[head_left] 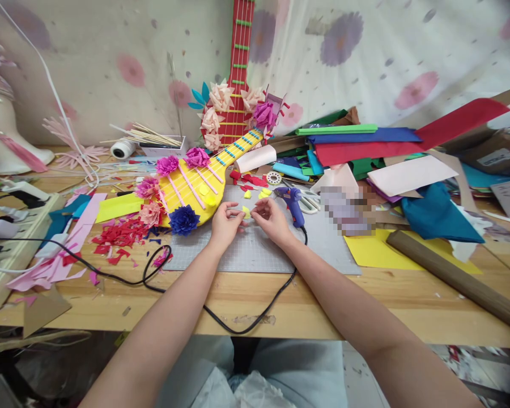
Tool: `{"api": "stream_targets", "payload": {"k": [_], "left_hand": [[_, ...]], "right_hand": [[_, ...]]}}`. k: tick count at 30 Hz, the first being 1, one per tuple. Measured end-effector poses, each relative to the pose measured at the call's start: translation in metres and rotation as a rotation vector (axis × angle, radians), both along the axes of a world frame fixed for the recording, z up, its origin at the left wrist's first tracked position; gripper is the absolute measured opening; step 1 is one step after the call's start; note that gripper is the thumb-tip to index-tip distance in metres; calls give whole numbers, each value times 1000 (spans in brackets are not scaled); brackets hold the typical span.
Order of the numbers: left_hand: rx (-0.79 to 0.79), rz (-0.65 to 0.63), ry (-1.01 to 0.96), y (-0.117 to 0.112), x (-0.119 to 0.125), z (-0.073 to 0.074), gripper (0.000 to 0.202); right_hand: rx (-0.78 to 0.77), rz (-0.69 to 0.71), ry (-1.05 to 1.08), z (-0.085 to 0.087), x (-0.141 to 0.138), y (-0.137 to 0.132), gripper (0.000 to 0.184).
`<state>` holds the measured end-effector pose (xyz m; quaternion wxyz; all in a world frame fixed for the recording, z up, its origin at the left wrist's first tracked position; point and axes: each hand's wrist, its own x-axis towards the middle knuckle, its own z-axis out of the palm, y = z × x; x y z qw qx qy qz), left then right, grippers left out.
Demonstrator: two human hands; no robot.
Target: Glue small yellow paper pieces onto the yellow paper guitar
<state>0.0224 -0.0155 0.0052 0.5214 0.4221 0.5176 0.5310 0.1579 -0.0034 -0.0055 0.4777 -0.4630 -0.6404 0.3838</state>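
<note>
A: You're sitting at a wooden desk [255, 300] crowded with coloured paper sheets [365, 141]; the yellow paper guitar [195, 190] is already wearing flowers and strings.

B: And your hands?

A: Your left hand [225, 224] and right hand [272, 218] are both pinching a small yellow scrap [246, 212] over the grey cutting mat [259, 249], beside the glue gun [293, 201]; more yellow bits are waiting nearby

Left hand [226, 223] and right hand [271, 218] pinch one small yellow paper piece [246, 212] between fingertips, above grey cutting mat [255, 252]. Blue glue gun [292, 203] just beyond right hand; yellow paper guitar [195, 190] beyond left hand.
</note>
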Motion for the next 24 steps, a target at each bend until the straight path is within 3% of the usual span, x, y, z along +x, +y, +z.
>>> {"api": "stream_targets", "payload": {"k": [15,19,21,24], "left_hand": [[47,8,-60,2,-1,-5,37],[52,44,-56,3,-2,-5,33],[48,58,-54,3,-2,-5,32],[34,59,-45,4,-1,-4,33]], "right_hand": [[-30,4,7,-5,-2,2,26],[-24,-38,-78,6,6,1,21],[-94,47,-164,21,22,-2,24],[-354,436,-275,52,61,-8,29]]}}
